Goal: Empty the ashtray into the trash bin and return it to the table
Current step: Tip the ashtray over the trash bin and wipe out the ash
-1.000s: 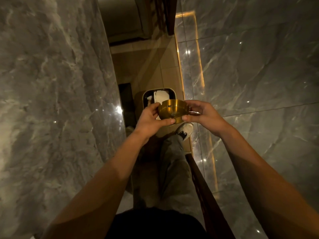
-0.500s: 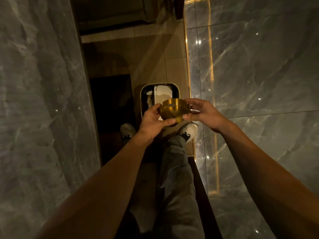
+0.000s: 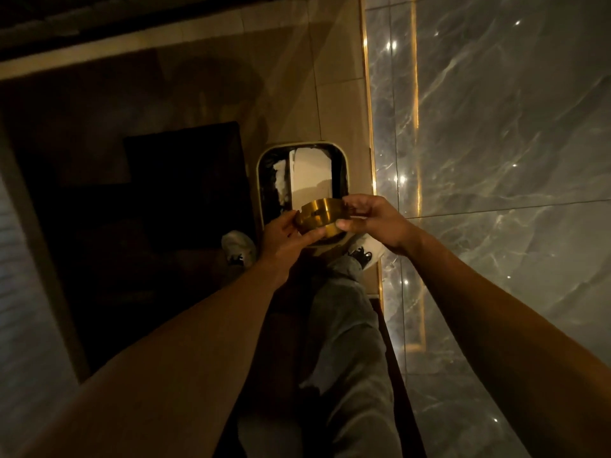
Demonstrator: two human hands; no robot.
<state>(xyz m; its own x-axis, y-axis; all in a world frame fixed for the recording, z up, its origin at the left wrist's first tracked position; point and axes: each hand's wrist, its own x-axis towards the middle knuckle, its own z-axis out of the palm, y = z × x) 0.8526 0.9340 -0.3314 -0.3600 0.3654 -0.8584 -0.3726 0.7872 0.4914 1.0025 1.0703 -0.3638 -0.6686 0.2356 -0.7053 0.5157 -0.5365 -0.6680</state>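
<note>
While the brass-coloured ashtray hangs at the centre of the frame, just over the near edge of the open trash bin, the step in hand looks like the tipping itself. To do it well, the rim should probably be carried further toward the middle of the opening before it rolls fully over, since at the near edge ash could fall onto the tan floor or the shoe below. A slow roll, then perhaps a light tap, would likely clear it without raising dust. Whether anything is inside the ashtray cannot be told; only its side wall and a notch show, and the light is dim.

Both arms reach forward from the bottom corners of the frame and meet at the ashtray. The left hand cups it from the lower left, thumb pressed along the lower wall. The right hand pinches the right side, fingers curled over the top edge and thumb against the wall. Each hand is closed on the ashtray, holding it tilted on its side.

White paper lies in the bin. To the right of the frame runs polished grey marble.
</note>
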